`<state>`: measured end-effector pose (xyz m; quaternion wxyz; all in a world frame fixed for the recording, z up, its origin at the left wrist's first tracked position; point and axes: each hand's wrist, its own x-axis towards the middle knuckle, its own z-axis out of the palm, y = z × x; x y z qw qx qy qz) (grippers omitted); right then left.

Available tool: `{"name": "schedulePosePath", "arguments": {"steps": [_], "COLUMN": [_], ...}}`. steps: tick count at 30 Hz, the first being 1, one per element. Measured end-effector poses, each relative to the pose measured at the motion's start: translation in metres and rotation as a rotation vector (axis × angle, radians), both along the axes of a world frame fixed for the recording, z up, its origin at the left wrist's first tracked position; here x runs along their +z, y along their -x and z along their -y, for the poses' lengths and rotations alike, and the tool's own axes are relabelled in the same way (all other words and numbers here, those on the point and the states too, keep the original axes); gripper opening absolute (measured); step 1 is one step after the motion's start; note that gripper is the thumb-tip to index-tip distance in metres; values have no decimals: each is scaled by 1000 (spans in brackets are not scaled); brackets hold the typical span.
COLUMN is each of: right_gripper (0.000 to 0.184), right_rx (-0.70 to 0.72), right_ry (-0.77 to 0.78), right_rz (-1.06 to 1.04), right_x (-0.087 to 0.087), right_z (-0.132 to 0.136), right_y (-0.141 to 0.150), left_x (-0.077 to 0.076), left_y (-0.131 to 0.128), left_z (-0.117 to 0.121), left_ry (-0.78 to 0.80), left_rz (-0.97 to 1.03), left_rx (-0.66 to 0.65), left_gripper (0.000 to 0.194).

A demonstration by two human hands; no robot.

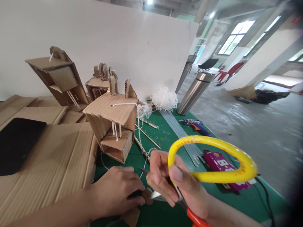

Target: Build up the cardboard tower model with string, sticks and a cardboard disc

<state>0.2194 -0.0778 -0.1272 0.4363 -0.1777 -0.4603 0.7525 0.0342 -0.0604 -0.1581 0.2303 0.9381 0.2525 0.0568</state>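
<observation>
Scissors [224, 177], yellow-and-orange handled, in the right hand [193, 189]: thumb laid over the yellow loop, fingers curled in around the metal below it, blades spread. Upper, pointed blade [144, 171] directed toward the left hand [115, 186]; lower blade [156, 195] at the edge of a small cardboard disc [148, 196].

Disc: brown, low between both hands, pinched at the left fingertips.

Pose, left: forearm in from the lower left, palm down, knuckles raised, low over the green worktop [153, 214]. Pose, right: forearm from the lower right, wrist turned so the palm faces inward, yellow loop standing high. Hands near each other, apart, each closed on its own item.

Handling, as judged: firm pinch well back from the blade line; small bites, disc turned rather than wrist; pointed blade clear of left fingers.

Adjacent: cardboard scrap [132, 217] just below the left hand; open-fronted cardboard box [111, 110], white cord through its top, beyond it; purple packet [219, 162] and blue glue gun [197, 125] beyond the right hand.
</observation>
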Motion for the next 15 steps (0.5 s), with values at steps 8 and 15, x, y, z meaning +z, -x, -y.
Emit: {"name": "schedulePosePath", "arguments": {"steps": [8,15], "right_gripper": [41,42], "right_rx": [5,-51], "right_ry": [3,4], "right_rz": [-21,-35], "right_x": [-2,-4], "right_z": [0,1], "right_y": [0,3], "left_x": [2,-2], "left_y": [0,-4], "left_z": [1,3], "left_ry": [-6,-6], "left_rz": [-10,-62], "left_rx": [-4,43], "left_gripper": [14,24]}}
